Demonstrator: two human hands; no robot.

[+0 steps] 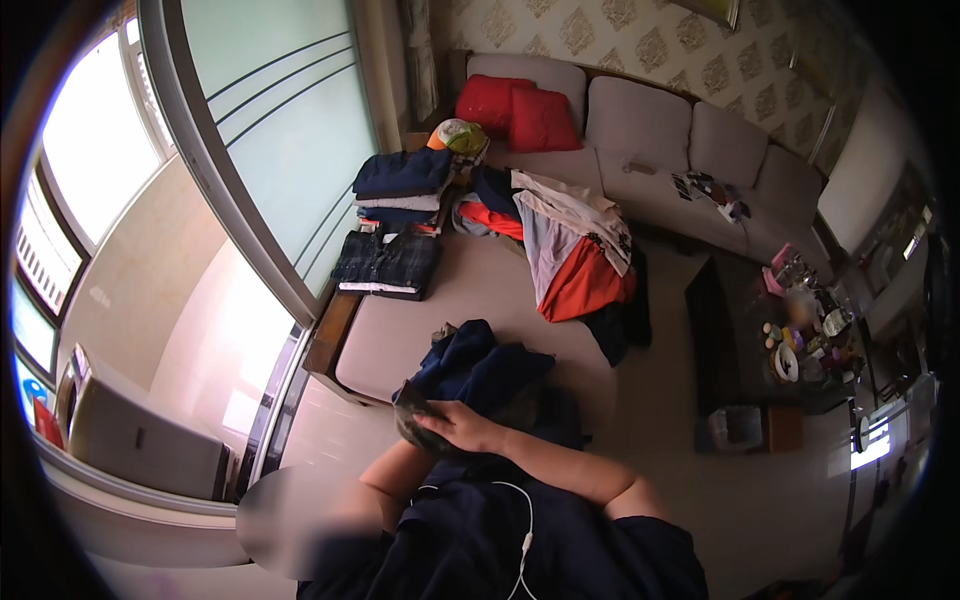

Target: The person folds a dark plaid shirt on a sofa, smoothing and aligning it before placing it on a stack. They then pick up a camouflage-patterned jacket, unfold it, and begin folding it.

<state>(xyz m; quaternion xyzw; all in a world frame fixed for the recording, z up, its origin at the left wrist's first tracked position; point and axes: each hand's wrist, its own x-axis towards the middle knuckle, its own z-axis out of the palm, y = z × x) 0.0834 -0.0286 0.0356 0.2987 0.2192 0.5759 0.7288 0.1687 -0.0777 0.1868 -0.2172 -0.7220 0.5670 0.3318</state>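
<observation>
Close to my body, my right hand (463, 427) grips a dark, mottled piece of cloth (411, 420). My left forearm and right forearm meet at this cloth, and the hand on the left side is hidden behind it. A crumpled dark blue garment (480, 364) lies just beyond on the sofa seat. Farther off, a folded dark plaid shirt (386, 259) rests on other folded clothes, beside a taller folded stack topped with navy cloth (401, 174). To the right, loose red, beige and lilac clothes (577, 247) spread over the seat and hang off its edge.
Red cushions (546, 120) lean on the grey sofa back (637, 116). At right stands a dark low table (739, 337) crowded with small items, near a clear bin (736, 427). A sliding glass door (281, 112) with a metal frame borders the sofa's left side.
</observation>
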